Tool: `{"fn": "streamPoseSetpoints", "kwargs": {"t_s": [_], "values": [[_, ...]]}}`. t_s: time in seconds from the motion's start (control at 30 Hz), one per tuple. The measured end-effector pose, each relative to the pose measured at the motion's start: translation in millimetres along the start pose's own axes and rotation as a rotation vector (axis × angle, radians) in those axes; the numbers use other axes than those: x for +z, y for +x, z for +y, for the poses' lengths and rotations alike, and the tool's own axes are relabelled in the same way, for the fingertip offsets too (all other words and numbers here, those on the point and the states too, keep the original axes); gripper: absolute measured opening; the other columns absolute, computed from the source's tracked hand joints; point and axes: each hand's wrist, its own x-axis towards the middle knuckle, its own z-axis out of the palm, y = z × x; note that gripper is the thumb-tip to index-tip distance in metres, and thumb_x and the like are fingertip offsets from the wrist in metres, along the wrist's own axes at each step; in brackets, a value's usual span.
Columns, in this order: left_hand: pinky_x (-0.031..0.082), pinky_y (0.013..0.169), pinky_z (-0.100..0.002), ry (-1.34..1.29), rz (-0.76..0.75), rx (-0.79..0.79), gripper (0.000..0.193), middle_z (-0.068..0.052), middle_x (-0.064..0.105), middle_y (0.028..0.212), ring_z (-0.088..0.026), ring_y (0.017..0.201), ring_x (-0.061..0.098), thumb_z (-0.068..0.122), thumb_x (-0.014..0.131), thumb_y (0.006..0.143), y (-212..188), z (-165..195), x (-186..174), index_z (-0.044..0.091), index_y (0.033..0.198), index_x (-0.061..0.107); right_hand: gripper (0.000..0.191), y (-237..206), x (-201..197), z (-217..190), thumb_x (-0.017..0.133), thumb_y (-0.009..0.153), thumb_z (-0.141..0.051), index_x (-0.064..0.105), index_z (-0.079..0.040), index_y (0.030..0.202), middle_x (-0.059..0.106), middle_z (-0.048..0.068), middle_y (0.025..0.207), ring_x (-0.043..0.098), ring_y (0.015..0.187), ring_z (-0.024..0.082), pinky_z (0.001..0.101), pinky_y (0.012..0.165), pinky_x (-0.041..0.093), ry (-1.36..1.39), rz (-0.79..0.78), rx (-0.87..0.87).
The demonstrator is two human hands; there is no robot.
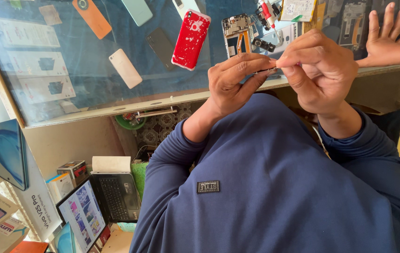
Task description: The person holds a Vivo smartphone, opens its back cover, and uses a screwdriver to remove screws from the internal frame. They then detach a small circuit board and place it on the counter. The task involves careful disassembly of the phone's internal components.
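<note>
Nearest the camera, a blue sweatshirt [275, 187] fills the lower view, with an open laptop [99, 204] and stacked boxes [68, 175] crowded at its side. Above the sleeves, the left hand [231, 83] and right hand [321, 70] are brought together at their fingertips, both pinched shut on a small metal part [272, 70] held just short of the counter edge [162, 104]. Beyond the edge, a glass counter [92, 89] is seen, with a red phone [190, 39], a white phone [125, 68], and an opened phone [237, 35] lying apart. Another person's hand [387, 35] is spread flat at the far corner.
</note>
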Motion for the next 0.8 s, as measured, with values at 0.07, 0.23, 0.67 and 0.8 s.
{"fn": "streamPoseSetpoints", "kwargs": {"t_s": [0.07,0.23,0.67,0.8], "values": [[0.064,0.077,-0.026,0.034,0.004,0.006,0.026,-0.005,0.075,0.111,-0.018,0.098,0.078,0.000,0.080,0.093,0,0,-1,0.009,0.116,0.071,0.003,1,-1,-1,0.070,0.098,0.006,0.067,0.006,0.100,0.067,0.016,0.095,0.064,0.085,0.021,0.0262,0.068,0.049,-0.066,-0.022,-0.046],[0.064,0.077,-0.026,0.007,-0.010,0.004,0.026,-0.005,0.075,0.112,-0.017,0.093,0.078,0.000,0.079,0.094,-1,0,-2,0.009,0.116,0.071,0.004,0,-3,-6,0.067,0.098,0.003,0.065,0.005,0.100,0.066,0.014,0.100,0.056,0.074,0.010,0.0200,0.063,0.043,0.159,0.000,0.245],[0.065,0.081,-0.025,-0.021,-0.010,0.023,0.028,-0.005,0.074,0.115,-0.017,0.097,0.078,-0.003,0.078,0.093,-1,5,-4,0.009,0.118,0.070,0.003,-4,-5,-10,0.066,0.105,0.000,0.065,0.002,0.104,0.066,0.013,0.103,0.069,0.088,0.017,0.0251,0.076,0.056,0.105,-0.002,0.088],[0.065,0.080,-0.026,0.020,-0.018,0.041,0.029,-0.005,0.074,0.114,-0.019,0.102,0.078,-0.003,0.079,0.092,-2,8,-5,0.009,0.117,0.071,0.004,3,-4,-13,0.066,0.103,0.000,0.064,0.003,0.100,0.066,0.015,0.097,0.070,0.090,0.024,0.0299,0.075,0.058,-0.060,-0.040,-0.077]]}}
